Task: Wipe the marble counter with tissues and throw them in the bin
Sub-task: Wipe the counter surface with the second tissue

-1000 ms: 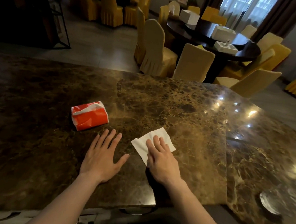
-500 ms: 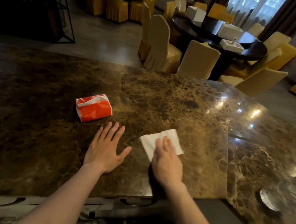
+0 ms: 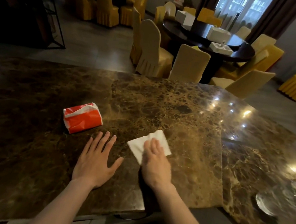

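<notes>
Tissue (image 3: 149, 145): one white sheet, flat on the desk (image 3: 188, 115), near the front edge and a little right of the middle of my view.
Right hand (image 3: 154, 164): palm down on the near half of the sheet; fingers (image 3: 152, 144) flat and extended, pressing rather than pinching. Slightly blurred, so I judge it mid-stroke.
Left hand (image 3: 96, 163): flat on bare marble just left of the sheet, fingers spread, gripping nothing; reads as a brace.
Tissue pack (image 3: 82, 119): red, opened at the top, further from the front edge and left of both hands.
Key relation: sheet's free half lies ahead of my right fingertips, long axis running from near-left to far-right. Right hand is the nearer one and already on it.
Step in hand: wiping, I judge; the sheet is not crumpled.
Unwiped area: cannot tell from the gloss alone.
Bin: no clear sight of it; a dark opening below the front edge is too unclear to call.
Risk: flat pressure may let the sheet slide out from under the palm.
</notes>
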